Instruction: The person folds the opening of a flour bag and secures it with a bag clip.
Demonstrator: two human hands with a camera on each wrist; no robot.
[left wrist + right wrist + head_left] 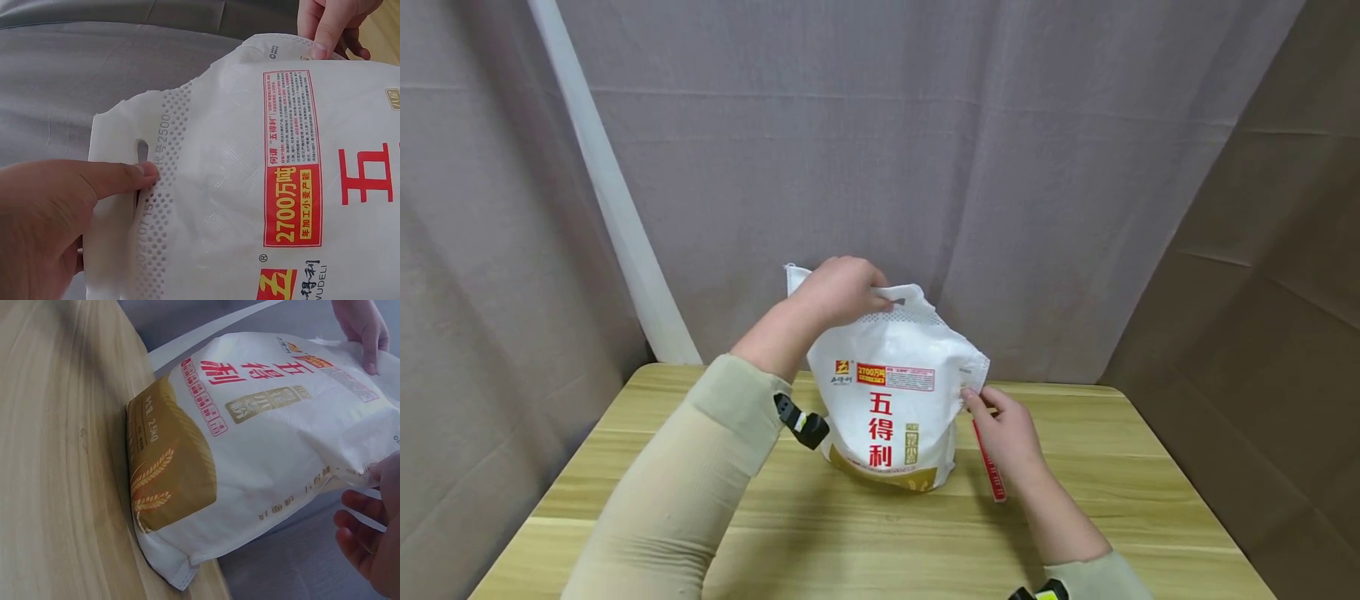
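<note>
Grey curtain behind a wooden tabletop (1120, 467), white flour bag (891, 408) standing upright in the middle, left hand (838, 290) gripping its top handle, right hand (1007, 433) pinching the bag's right top corner

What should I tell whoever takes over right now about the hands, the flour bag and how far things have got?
Left hand: grips the perforated handle end at the top of the white plastic flour bag with red characters and a gold base.
Right hand: pinches the bag's upper right corner; a thin red strip lies under it on the table.
Bag: stands upright near the back of the light wooden table, against the grey curtain.
Done: bag upright and held at both top corners.
Left: whether the top is open yet cannot be told.
</note>
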